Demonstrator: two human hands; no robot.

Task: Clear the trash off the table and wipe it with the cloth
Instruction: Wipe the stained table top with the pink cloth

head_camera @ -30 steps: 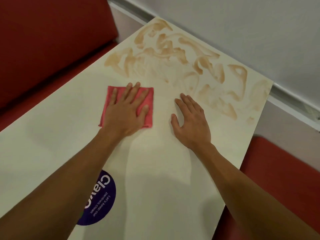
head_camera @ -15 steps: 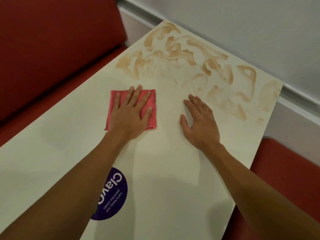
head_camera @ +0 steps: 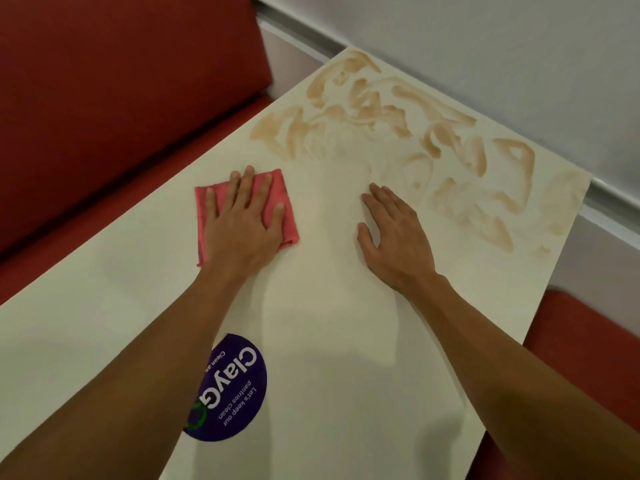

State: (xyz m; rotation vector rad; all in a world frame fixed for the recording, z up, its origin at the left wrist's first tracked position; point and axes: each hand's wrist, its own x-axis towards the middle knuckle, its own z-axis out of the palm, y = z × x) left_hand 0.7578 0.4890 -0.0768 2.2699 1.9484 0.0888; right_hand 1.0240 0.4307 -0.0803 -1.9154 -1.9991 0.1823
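A folded pink cloth (head_camera: 289,216) lies flat on the cream table (head_camera: 329,358), left of centre. My left hand (head_camera: 242,223) presses down on it with straight, spread fingers and covers most of it. My right hand (head_camera: 394,237) rests flat on the bare tabletop to the right of the cloth, fingers straight and pointing at the far end. Brown smeared stains (head_camera: 433,140) cover the far part of the table, just beyond my right fingertips. No trash shows on the table.
A round purple sticker (head_camera: 232,389) with white lettering sits on the near part of the table. Red padded benches run along the left (head_camera: 121,98) and the right (head_camera: 581,341) sides. A grey wall (head_camera: 502,46) closes the far end.
My left hand has slid the cloth a little to the left, away from my right hand. The view has shifted, so the table sits further right and lower in the picture.
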